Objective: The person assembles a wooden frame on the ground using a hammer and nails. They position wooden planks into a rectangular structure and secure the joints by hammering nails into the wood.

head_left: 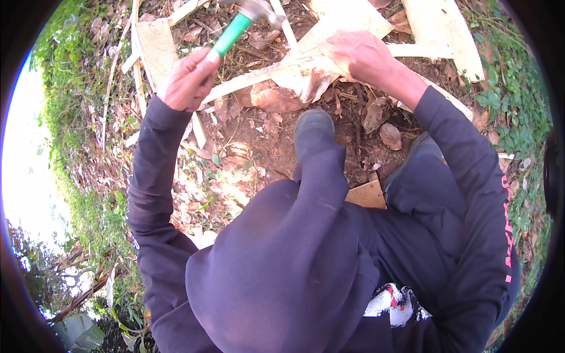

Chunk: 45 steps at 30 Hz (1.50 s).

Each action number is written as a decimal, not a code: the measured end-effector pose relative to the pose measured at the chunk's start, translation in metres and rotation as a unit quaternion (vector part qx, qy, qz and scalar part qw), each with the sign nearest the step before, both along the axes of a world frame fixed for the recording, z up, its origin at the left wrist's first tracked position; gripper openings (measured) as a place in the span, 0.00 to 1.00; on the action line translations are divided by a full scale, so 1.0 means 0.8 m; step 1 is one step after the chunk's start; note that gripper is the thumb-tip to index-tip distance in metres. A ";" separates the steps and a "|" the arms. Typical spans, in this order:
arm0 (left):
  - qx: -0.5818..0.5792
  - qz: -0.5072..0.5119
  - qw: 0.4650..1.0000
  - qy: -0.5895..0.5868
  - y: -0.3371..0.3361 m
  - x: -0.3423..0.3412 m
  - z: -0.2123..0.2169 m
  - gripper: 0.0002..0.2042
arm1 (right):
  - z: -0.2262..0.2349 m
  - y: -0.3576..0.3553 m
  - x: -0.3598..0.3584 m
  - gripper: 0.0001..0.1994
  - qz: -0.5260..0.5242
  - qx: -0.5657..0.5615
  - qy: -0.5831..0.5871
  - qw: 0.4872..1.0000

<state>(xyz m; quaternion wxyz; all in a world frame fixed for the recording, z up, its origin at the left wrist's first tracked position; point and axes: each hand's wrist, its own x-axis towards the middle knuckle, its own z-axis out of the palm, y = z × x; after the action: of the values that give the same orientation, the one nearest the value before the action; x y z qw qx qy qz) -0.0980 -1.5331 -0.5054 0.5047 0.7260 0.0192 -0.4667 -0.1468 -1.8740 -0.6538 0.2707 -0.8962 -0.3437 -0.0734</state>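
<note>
My left hand (191,80) is wrapped round the green handle of a claw hammer (233,34). The hammer is raised over the ground, its metal head slightly blurred at the top of the view. My right hand (360,57) is closed at a long pale wooden strip (259,76), where the strip crosses a wider light board (347,19). Its fingertips are partly hidden, so any small thing between them cannot be made out.
More pale boards (438,26) lie at the upper right, and another board (156,50) stands at the upper left. Dry leaves (273,97) cover the soil. My boot (315,132) is just below the strip, and a small wood piece (366,195) lies between my legs.
</note>
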 end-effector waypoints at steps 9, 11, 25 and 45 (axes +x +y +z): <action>0.022 0.005 0.999 0.041 0.001 -0.031 0.005 0.09 | 0.004 0.003 0.002 0.07 -0.003 0.004 0.016 1.000; 0.018 0.001 0.999 0.042 0.001 -0.041 0.015 0.08 | 0.015 0.002 -0.006 0.08 0.009 0.034 0.014 0.999; 0.143 0.024 0.913 -0.382 -0.024 -0.182 0.038 0.19 | 0.013 -0.003 -0.002 0.12 0.011 0.008 0.048 0.999; 0.180 -0.008 0.920 -0.349 -0.045 -0.196 0.040 0.19 | 0.018 0.007 -0.011 0.19 -0.027 -0.048 0.108 0.993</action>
<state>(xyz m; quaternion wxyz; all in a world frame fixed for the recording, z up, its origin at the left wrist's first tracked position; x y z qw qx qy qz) -0.2546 -1.5693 -0.4735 0.3360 0.9217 -0.0801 -0.1763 -0.1558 -1.8685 -0.6391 0.2613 -0.9196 -0.2914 0.0334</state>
